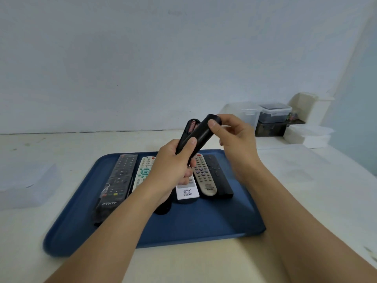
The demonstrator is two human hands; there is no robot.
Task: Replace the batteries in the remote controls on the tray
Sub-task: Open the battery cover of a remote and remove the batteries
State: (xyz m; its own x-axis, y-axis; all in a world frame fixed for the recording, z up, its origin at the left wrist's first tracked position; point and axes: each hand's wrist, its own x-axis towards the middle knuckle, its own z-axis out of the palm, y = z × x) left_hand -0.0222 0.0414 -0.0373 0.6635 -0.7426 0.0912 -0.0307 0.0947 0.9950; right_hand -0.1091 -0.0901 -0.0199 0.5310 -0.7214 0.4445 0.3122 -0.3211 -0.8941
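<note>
Hands (173, 166) around remote (184, 139), cover (202, 132).

The blue tray (204, 221) looks like smooth matt plastic, the held black remote (195, 137) is matt plastic, and the leftmost remote (118, 180) wears glossy clear wrap.

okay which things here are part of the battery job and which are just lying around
Job: left hand gripping open black remote; right hand pinching black battery cover; five remotes on blue plastic tray.
Lying about: clear lidded tubs; translucent box.
</note>
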